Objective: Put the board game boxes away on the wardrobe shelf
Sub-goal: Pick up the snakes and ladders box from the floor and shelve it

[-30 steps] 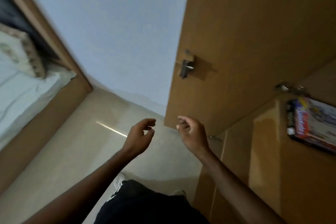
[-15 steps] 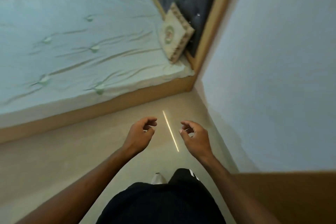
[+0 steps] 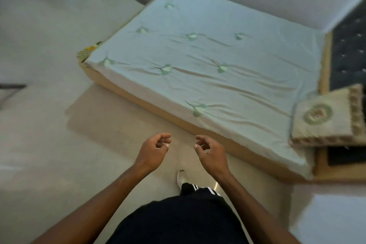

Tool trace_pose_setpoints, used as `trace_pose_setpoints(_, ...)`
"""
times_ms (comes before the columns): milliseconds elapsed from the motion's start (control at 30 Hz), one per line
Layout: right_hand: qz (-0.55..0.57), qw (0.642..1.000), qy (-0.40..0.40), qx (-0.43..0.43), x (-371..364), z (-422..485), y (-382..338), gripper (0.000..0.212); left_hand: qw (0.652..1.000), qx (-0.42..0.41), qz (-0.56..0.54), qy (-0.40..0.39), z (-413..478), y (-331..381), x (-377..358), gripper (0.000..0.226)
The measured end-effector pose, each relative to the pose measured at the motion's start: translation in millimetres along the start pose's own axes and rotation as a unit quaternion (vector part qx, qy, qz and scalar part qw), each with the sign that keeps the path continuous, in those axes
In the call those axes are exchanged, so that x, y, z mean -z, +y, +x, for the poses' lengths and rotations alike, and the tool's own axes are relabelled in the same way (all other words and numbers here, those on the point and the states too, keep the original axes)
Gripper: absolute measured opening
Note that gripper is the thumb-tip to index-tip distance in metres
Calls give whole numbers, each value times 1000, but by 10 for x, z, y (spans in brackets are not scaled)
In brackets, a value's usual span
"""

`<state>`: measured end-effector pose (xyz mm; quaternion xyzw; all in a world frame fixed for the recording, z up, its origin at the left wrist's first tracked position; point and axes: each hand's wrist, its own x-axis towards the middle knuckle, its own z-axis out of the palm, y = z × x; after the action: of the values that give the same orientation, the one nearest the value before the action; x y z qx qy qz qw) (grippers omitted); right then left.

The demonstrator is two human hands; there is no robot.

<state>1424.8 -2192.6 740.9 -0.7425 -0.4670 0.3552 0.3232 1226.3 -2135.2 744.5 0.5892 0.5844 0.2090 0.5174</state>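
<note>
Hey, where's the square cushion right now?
In the head view the cushion is at the right edge, lying on the near right corner of the bed, next to the dark headboard.

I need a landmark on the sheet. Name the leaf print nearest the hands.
The lowest leaf print, by the near edge of the sheet, just beyond the right hand; all others lie farther up.

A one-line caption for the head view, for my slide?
Empty left hand and right hand, loosely curled, above the floor beside the bed.
</note>
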Motion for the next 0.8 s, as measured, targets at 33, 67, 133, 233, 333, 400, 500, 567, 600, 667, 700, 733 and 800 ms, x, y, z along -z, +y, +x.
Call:
trace_pose_setpoints(33, -11, 999, -29, 18, -75, 241, -138, 26, 999, 11, -15, 29, 122, -2, 128, 31)
trace_pose_setpoints(67, -22, 998, -50, 37, -137, 431, -256, 26, 998, 19, -26, 51, 214, -1, 236, 31)
trace_pose_setpoints(133, -40, 992, -100, 71, -334, 824, -531, 27, 992, 39, -55, 103, 368, -29, 495, 31)
trace_pose_setpoints(233, -70, 979, -159, 109, -702, 1340, -923, 26, 979, 70, -90, 169, 575, -115, 885, 30)
trace_pose_setpoints(333, -97, 959, -217, 152, -1289, 1829, -1385, 25, 957, 96, -121, 244, 854, -316, 1424, 29)
trace_pose_setpoints(400, -107, 948, -244, 174, -1674, 2064, -1662, 26, 945, 106, -135, 279, 1024, -444, 1774, 28)
trace_pose_setpoints(500, -111, 931, -286, 198, -2443, 2468, -2171, 26, 929, 119, -150, 317, 1363, -710, 2504, 28)
trace_pose_setpoints(567, -110, 924, -301, 208, -2814, 2644, -2491, 26, 926, 127, -151, 323, 1531, -824, 2950, 28)
trace_pose_setpoints(600, -108, 922, -307, 211, -3046, 2759, -2689, 26, 925, 132, -146, 327, 1642, -897, 3254, 28)
trace_pose_setpoints(667, -100, 919, -318, 211, -3408, 2937, -3040, 26, 921, 136, -142, 337, 1832, -1001, 3784, 28)
trace_pose_setpoints(700, -94, 918, -321, 211, -3655, 3071, -3278, 26, 917, 135, -143, 347, 1980, -1065, 4143, 28)
trace_pose_setpoints(733, -89, 917, -323, 217, -3777, 3143, -3416, 26, 915, 130, -140, 355, 2063, -1089, 4352, 28)
trace_pose_setpoints(800, -76, 918, -327, 212, -4133, 3369, -3766, 26, 910, 132, -138, 369, 2307, -1156, 4880, 28)
